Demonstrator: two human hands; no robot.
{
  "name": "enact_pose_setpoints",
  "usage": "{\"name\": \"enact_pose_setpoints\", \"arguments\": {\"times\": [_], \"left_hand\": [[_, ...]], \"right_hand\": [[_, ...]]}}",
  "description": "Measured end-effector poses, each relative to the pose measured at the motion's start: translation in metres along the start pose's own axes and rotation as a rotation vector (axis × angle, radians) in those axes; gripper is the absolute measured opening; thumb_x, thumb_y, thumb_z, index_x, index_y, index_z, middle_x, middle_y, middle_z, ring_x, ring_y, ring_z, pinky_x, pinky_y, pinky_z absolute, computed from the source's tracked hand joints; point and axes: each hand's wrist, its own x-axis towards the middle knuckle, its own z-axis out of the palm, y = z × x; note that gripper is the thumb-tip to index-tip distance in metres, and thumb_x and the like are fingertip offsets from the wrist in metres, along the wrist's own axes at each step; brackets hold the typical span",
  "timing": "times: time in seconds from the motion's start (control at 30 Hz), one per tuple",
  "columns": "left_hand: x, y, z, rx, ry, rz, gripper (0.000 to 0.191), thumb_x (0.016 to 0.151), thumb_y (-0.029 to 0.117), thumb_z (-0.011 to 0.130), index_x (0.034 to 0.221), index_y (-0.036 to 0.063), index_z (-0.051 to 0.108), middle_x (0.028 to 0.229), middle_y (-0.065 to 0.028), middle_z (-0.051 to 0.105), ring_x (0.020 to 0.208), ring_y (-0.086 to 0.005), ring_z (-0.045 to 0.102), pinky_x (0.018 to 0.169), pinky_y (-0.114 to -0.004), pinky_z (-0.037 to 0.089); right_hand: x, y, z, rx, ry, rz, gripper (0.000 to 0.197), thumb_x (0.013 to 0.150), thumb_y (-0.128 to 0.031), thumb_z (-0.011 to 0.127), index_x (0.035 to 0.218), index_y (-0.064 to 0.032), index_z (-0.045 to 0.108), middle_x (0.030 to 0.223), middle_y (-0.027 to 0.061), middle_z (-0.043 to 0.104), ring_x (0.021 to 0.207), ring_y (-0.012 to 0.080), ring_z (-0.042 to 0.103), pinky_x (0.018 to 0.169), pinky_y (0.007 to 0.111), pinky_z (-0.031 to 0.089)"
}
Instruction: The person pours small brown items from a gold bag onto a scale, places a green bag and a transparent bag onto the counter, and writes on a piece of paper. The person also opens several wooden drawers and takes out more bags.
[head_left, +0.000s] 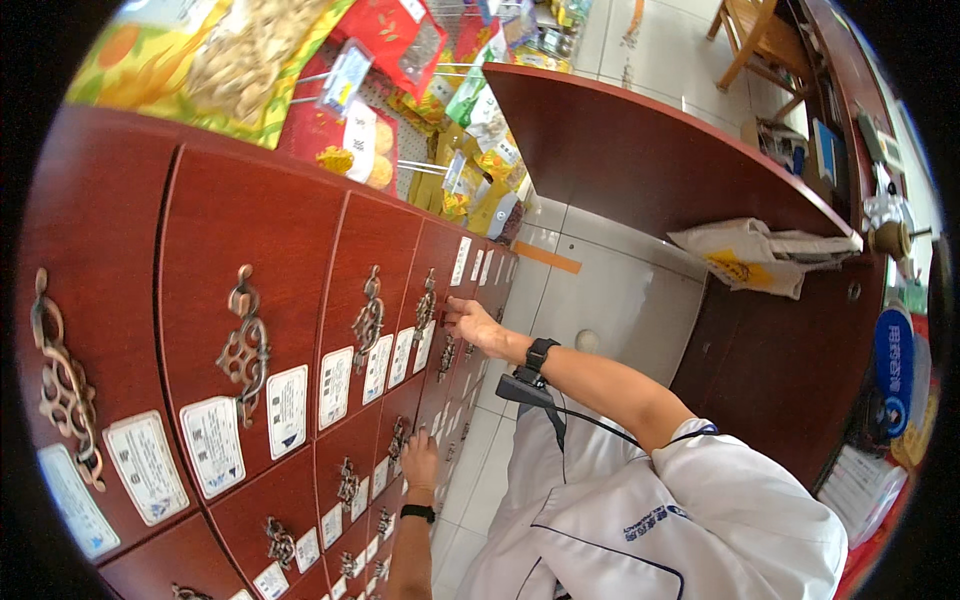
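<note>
My right hand (472, 325), with a black strap and a small black device with a cable at its wrist, reaches to the front of a reddish-brown wooden drawer cabinet (247, 195). Its fingertips are at the drawer fronts, just beside an ornate metal drawer pull (426, 304); the fingers look slightly apart, with nothing seen between them. Lower down, my left hand (420, 454), wearing a black wristband (418, 513), is against the drawer fronts beside another metal pull (397, 444). Whether its fingers grip anything cannot be made out. White printed labels (212, 445) mark the drawers.
Bagged dried goods (247, 60) lie above the cabinet, and more packets hang on metal hooks. A brown wooden panel (637, 142) stands across the tiled floor (600, 292). A cloth bag (765, 255) hangs at its end. A wooden chair (757, 45) is farther off.
</note>
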Motion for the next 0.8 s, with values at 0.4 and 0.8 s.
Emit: {"name": "enact_pose_setpoints", "arguments": {"times": [0.4, 0.8], "left_hand": [[0.040, 0.019, -0.071, -0.357, -0.145, -0.036, 0.028, 0.084, 0.006, 0.061, 0.110, -0.0032, 0.064, 0.119, -0.0174, 0.060, 0.108, -0.0377, 0.053, 0.093, -0.046, 0.046], [-0.048, -0.030, -0.057, -0.656, -0.523, 0.050, 0.028, 0.088, 0.010, 0.063, 0.114, -0.0002, 0.065, 0.114, -0.0189, 0.063, 0.105, -0.0388, 0.058, 0.092, -0.043, 0.046]], "right_hand": [[0.024, 0.113, -0.037, 0.040, 0.254, 0.034, 0.071, 0.085, 0.000, 0.046, 0.151, 0.0035, 0.021, 0.146, 0.0247, 0.037, 0.134, 0.0333, 0.040, 0.108, 0.037, 0.036], [0.075, 0.173, 0.000, -0.653, 0.907, -0.013, 0.048, 0.074, -0.003, 0.063, 0.121, -0.0007, 0.052, 0.122, 0.0210, 0.048, 0.116, 0.0404, 0.048, 0.098, 0.048, 0.043]]}}
